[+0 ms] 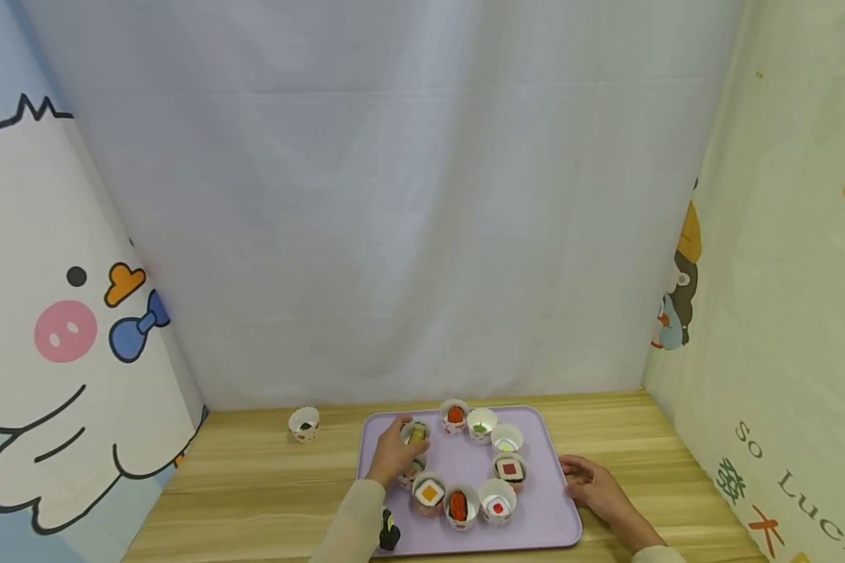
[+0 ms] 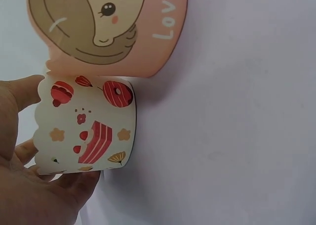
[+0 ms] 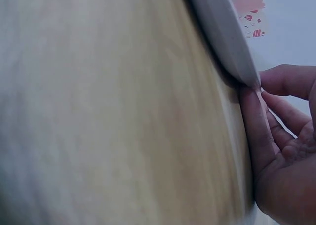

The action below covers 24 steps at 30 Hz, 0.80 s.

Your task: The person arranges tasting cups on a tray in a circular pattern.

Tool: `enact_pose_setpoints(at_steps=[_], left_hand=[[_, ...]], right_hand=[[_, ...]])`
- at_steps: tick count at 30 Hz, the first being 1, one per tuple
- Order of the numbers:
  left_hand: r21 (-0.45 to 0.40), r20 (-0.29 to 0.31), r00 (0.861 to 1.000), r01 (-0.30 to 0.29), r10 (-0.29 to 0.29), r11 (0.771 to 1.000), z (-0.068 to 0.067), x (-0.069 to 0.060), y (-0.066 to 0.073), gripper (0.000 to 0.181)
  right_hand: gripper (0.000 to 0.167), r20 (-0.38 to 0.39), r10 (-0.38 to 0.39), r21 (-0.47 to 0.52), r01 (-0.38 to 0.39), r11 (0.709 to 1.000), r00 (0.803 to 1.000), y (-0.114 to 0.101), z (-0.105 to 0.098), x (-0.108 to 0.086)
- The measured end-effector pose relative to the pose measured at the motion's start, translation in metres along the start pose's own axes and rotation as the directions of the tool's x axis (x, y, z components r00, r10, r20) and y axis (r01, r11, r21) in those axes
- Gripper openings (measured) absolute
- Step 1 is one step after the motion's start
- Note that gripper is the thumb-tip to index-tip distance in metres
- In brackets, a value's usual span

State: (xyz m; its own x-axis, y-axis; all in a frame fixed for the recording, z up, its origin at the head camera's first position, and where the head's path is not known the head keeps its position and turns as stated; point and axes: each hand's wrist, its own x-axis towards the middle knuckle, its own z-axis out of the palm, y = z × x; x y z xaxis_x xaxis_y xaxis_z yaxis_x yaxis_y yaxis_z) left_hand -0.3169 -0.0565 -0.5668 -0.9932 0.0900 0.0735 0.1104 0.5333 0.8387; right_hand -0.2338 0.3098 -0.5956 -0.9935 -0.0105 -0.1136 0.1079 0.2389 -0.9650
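My left hand (image 1: 393, 455) grips a white paper baking cup (image 2: 91, 126) printed with cakes and doughnuts, at the left side of the lilac tray (image 1: 465, 463). A yellow piece of food (image 1: 417, 435) shows inside that cup. Another paper cup with pink hearts and a cartoon face (image 2: 118, 42) stands against it in the left wrist view. At the tray's right edge, my right hand (image 1: 595, 486) pinches the rim (image 3: 224, 37) between finger and thumb. Several more cups form a ring on the tray, among them one with a yellow-square roll (image 1: 429, 493) and one with orange topping (image 1: 458, 505).
One paper cup (image 1: 304, 424) with a dark piece inside stands on the wooden table (image 1: 253, 485), left of the tray. A pale curtain (image 1: 408, 234) closes off the back, and printed sheets hang at both sides. A small black thing (image 1: 389, 532) shows beside the left sleeve.
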Motion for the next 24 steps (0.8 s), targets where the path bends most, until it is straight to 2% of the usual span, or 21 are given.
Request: enact_pose_setpoints(at_steps=[5,13,20,24], left_hand=[[-0.005,0.021,1.0,-0.015,0.015,1.0,-0.0028,-0.0032,-0.0011,0.062],[-0.031,0.075,0.997,-0.001,0.003,1.0,-0.0063,-0.0037,-0.0055,0.063],[-0.003,0.048,0.998,-0.047,0.047,0.999,-0.0095,-0.0063,-0.0064,0.059],[0.011,0.024,0.999,-0.049,0.049,0.999,-0.0095,-0.0071,-0.0074,0.056]], right_hand=[[0.061,-0.005,0.005,-0.009,-0.005,1.0,1.0,-0.001,0.0007,0.0],[0.062,-0.02,0.018,-0.005,-0.018,1.0,1.0,-0.0019,0.0008,0.001],[0.062,-0.017,0.012,-0.011,-0.012,1.0,1.0,-0.0026,0.0009,-0.0003],[0.062,-0.019,0.011,-0.013,-0.011,1.0,1.0,-0.0026,0.0009,-0.0006]])
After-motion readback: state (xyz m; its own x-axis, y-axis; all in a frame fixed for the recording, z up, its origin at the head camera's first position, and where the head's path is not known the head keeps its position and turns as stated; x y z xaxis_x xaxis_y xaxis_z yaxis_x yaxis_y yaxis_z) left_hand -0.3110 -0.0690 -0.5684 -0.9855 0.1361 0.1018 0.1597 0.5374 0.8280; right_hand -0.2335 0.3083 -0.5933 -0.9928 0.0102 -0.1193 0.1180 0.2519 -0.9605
